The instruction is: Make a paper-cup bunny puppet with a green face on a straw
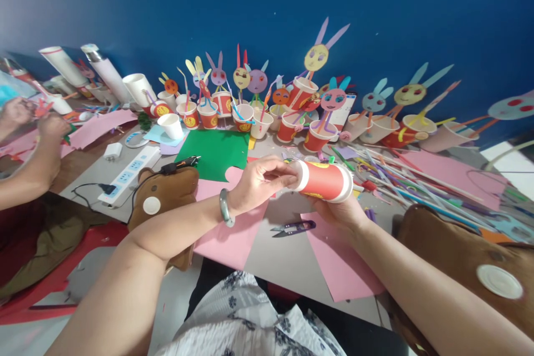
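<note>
A red and white paper cup (327, 182) lies on its side in the air above the table's front part, its rim pointing right. My right hand (340, 212) is wrapped round it from below, with most of the fingers hidden behind the cup. At the cup's left end, my left hand (265, 181) is closed in a pinch on its base edge; whether a small piece is also between the fingertips I cannot tell. Below the cup, thread snips (294, 228) lie on the grey table between a pink paper sheet (233, 228) and another pink sheet (337, 267).
Paper cups with paper rabbit heads (316, 58) line the blue wall. Green paper (212, 153), a power strip (130, 174) and a brown plush cushion (167, 192) are left; pipe cleaners (434, 186) and another brown cushion (459, 272) are right. A co-worker's hands (52, 125) work far left.
</note>
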The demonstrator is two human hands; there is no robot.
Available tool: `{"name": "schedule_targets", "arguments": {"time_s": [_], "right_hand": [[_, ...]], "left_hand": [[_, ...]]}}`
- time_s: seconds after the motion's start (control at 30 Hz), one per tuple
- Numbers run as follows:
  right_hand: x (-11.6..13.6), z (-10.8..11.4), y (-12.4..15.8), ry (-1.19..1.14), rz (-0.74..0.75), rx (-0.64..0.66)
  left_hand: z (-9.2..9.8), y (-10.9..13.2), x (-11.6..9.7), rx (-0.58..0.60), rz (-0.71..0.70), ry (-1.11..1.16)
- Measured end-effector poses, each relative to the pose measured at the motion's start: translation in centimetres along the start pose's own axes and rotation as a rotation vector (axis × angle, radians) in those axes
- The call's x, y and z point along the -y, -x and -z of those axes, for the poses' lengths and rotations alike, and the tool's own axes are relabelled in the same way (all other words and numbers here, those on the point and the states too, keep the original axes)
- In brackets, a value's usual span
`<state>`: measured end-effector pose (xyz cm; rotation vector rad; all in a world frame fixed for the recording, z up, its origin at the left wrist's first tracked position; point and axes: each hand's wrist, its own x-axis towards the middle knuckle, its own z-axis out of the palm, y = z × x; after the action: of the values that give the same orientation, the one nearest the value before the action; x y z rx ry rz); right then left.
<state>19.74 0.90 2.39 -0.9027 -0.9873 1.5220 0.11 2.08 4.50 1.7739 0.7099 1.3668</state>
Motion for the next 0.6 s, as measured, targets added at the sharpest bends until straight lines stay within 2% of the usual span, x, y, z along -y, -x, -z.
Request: {"name": "schedule_targets", "arguments": {"time_s": [0.3, 0.47, 0.53, 0.6], "right_hand": [[-0.74, 0.74, 0.16, -0.034, -0.002, -0.013], [-0.51, 0.57, 0.20, -0.042, 0.018, 0.051], [-0.37, 0.47, 0.11, -0.044, 0.013, 0.044], [-0.26, 0.41, 0.02, -0.049, 0.002, 0.016]], "left_hand": [[0.44, -0.27, -0.63, 0.078, -0.106, -0.115], [0.31, 0.04, -0.60, 0.139, -0.153, -0.153], [0.12, 0.21, -0.42, 0.129, -0.153, -0.131], [-0.13, 0.40, -0.21, 0.071, -0.148, -0.109]]}}
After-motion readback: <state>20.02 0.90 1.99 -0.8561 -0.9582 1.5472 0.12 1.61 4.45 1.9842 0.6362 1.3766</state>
